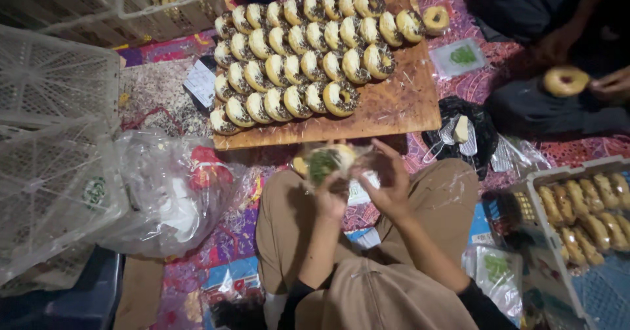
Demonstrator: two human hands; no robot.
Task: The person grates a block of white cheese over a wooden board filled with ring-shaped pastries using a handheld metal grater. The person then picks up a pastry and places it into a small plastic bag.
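Observation:
My left hand [330,198] and my right hand [387,182] are both closed on one doughnut in a clear plastic wrapper with a green mark [326,161], held above my lap. My fingers pinch the wrapper's edges. Just beyond my hands lies a wooden board [400,107] carrying several rows of iced, sprinkled doughnuts [298,54] standing on edge.
White plastic crates [52,139] stand at the left, beside a clear plastic bag [170,192]. A crate of wrapped doughnuts [581,215] sits at the right. Another person's hand [610,84] holds a doughnut [566,80] at the upper right. A black bag [462,133] lies by the board.

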